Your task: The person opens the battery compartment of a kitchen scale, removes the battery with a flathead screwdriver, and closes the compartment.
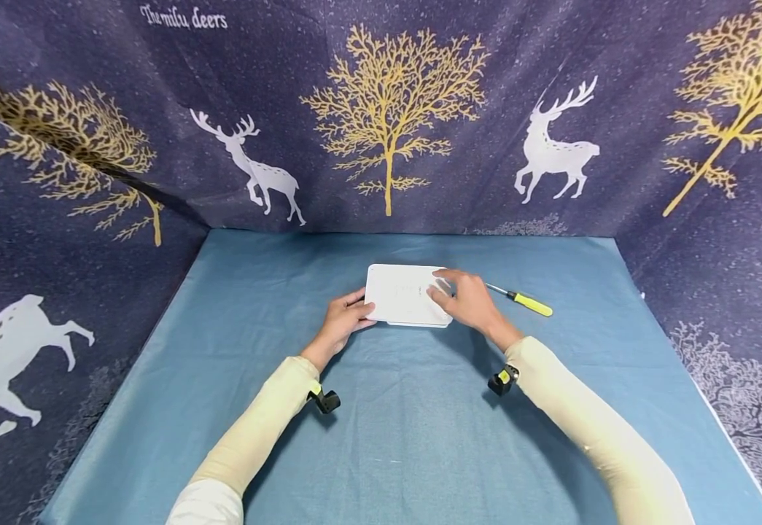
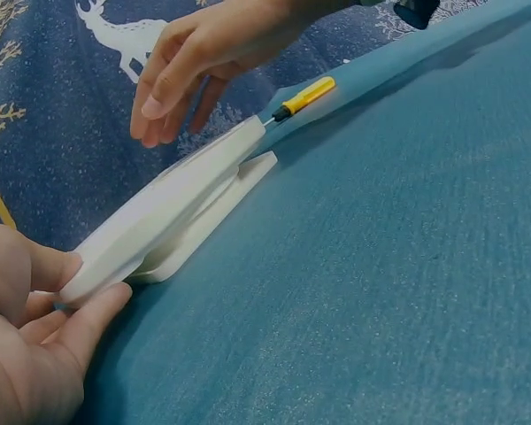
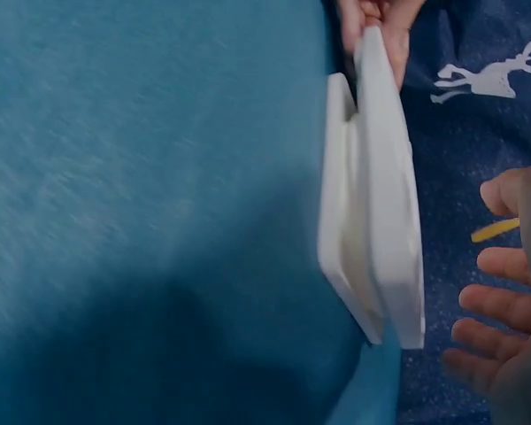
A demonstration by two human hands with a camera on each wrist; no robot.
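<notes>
Left hand (image 1: 341,319) pinched one end of a white case (image 1: 402,293) over the blue surface (image 1: 381,415), second white piece (image 2: 208,227) just beneath, right hand (image 1: 475,302) near the other end, its grip loosely spread and unfilled, yellow-handled screwdriver (image 1: 531,303) lay nearby.

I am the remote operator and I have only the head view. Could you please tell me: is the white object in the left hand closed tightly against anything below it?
Observer: No. The left wrist view shows a gap between the upper part and the lower part.
Operator: Thank you. In my view, the right hand seems to lie on the upper part. Is it really touching?
Observer: No. In the right wrist view, its fingers are spread and apart from both parts.
</notes>
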